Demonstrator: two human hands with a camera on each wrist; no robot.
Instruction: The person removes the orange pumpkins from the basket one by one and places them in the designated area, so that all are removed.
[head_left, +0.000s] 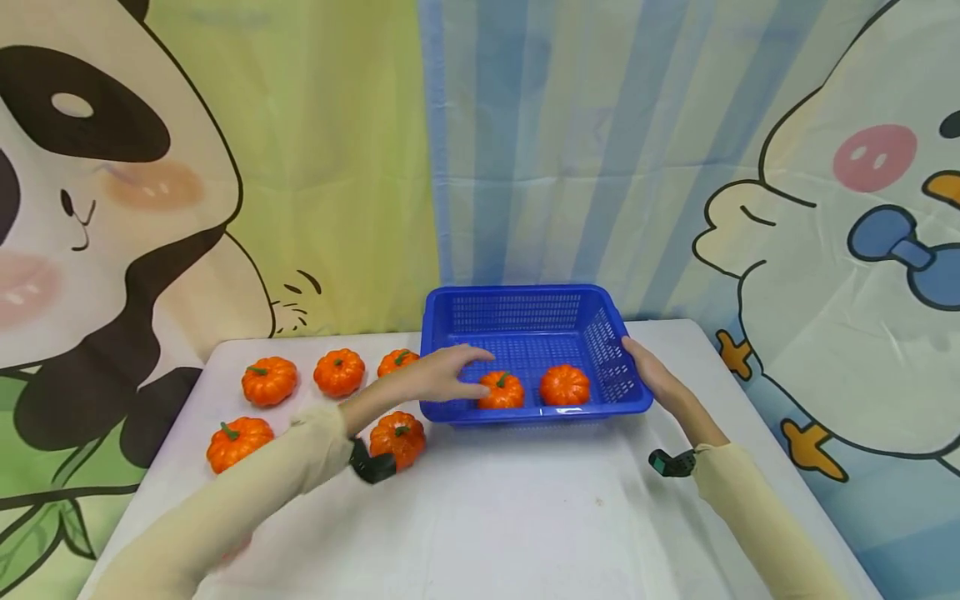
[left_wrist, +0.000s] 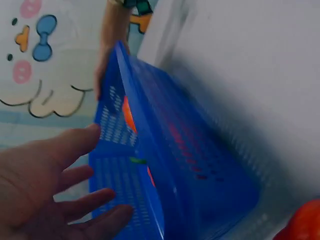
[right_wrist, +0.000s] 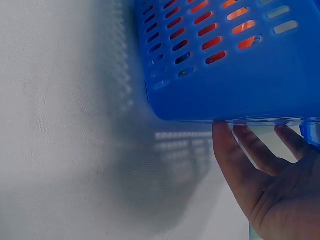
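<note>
A blue plastic basket [head_left: 536,411] stands on the table with two small orange pumpkins inside. My left hand [head_left: 438,375] is over the basket's left end, fingers spread and holding nothing. Its fingertips are right by the left pumpkin [head_left: 502,392], which has a green stem. The other pumpkin [head_left: 565,385] sits to its right, near the front wall. At the basket's right side, my right hand [head_left: 654,373] touches the end wall from outside. In the right wrist view its fairly straight fingers [right_wrist: 260,150] rest against the perforated wall.
Left of the basket several more pumpkins lie on the white table [head_left: 525,517], among them one [head_left: 397,439] close under the left wrist and one [head_left: 397,361] partly behind the left hand. Cartoon-printed curtains [head_left: 525,167] hang directly behind the table.
</note>
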